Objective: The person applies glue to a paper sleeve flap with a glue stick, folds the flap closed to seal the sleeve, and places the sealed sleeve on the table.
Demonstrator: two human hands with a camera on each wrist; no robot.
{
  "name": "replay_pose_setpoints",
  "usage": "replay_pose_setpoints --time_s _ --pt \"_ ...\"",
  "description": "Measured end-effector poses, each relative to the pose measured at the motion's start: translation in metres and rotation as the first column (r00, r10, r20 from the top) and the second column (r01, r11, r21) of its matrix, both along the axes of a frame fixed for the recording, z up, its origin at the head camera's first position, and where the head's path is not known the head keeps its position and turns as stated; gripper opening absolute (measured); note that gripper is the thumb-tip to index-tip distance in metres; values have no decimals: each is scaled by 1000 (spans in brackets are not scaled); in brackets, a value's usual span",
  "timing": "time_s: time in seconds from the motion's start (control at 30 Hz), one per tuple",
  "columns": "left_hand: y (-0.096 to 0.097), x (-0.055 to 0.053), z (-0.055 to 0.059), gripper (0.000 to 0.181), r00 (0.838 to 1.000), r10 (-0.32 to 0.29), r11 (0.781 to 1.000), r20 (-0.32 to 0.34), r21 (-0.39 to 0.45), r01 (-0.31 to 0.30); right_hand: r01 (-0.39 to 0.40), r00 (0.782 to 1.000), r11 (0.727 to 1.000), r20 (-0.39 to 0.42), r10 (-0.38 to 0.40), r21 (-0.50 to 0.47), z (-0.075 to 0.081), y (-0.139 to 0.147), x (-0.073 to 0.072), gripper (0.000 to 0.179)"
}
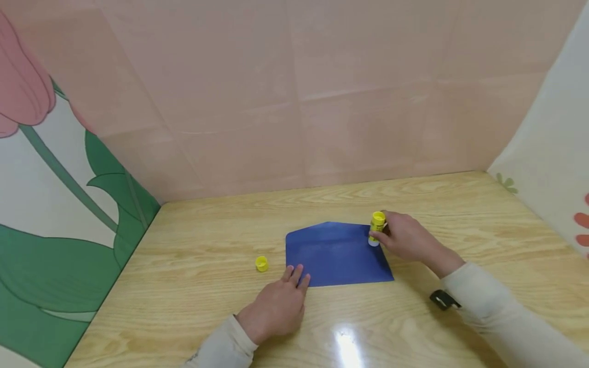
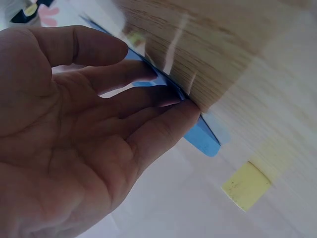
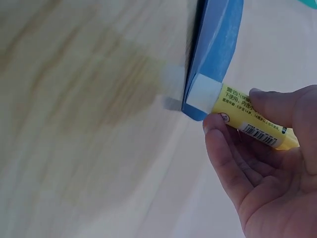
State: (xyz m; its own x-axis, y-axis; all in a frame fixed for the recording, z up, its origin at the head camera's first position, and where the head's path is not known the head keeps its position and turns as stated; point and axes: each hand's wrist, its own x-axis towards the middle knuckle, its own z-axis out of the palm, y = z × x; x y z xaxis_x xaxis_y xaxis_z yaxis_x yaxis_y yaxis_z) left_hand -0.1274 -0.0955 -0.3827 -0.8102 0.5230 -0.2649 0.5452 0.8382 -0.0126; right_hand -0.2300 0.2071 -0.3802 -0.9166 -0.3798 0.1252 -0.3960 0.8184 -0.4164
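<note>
A blue paper envelope (image 1: 338,258) lies on the wooden table with its flap spread out at the far side. My right hand (image 1: 407,237) grips a yellow glue stick (image 1: 377,225), its white end pointing down onto the envelope's right part. In the right wrist view, thumb and fingers pinch the printed yellow barrel (image 3: 252,116), and its white end (image 3: 204,93) meets the blue paper. My left hand (image 1: 278,304) rests at the envelope's lower left corner, its fairly straight fingertips touching the paper. A yellow cap (image 1: 262,263) stands on the table left of the envelope.
The light wood table (image 1: 207,230) runs back to a pinkish covered wall (image 1: 294,102). A panel with a tulip picture (image 1: 55,214) borders the left side, and a white patterned panel (image 1: 552,153) the right. A black strap piece (image 1: 444,299) hangs at the right sleeve.
</note>
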Motion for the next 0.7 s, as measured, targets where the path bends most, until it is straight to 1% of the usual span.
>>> replay_pose_setpoints --time_s 0.13,0.27,0.37,0.47,0.57,0.7 --pt "0 0 1 51 1000 1 1000 6 3 -1 10 1000 1000 14 -10 -13 1 3 1 18" --pt "0 1 1 51 1000 -5 1000 2 6 5 50 998 999 31 -50 -7 4 9 4 19" --pt "0 1 1 52 1000 -8 1000 -3 9 8 65 998 998 -3 -65 1 7 12 6 19" --pt "0 1 1 52 1000 -6 1000 -7 10 6 57 998 998 -34 -57 -14 12 11 9 20" --pt "-1 0 2 53 1000 -1 1000 7 12 1 24 999 999 -35 -26 -44 18 -4 13 19" --pt "0 0 1 53 1000 7 1000 27 13 -7 -30 999 996 -33 28 -80 19 -38 16 16"
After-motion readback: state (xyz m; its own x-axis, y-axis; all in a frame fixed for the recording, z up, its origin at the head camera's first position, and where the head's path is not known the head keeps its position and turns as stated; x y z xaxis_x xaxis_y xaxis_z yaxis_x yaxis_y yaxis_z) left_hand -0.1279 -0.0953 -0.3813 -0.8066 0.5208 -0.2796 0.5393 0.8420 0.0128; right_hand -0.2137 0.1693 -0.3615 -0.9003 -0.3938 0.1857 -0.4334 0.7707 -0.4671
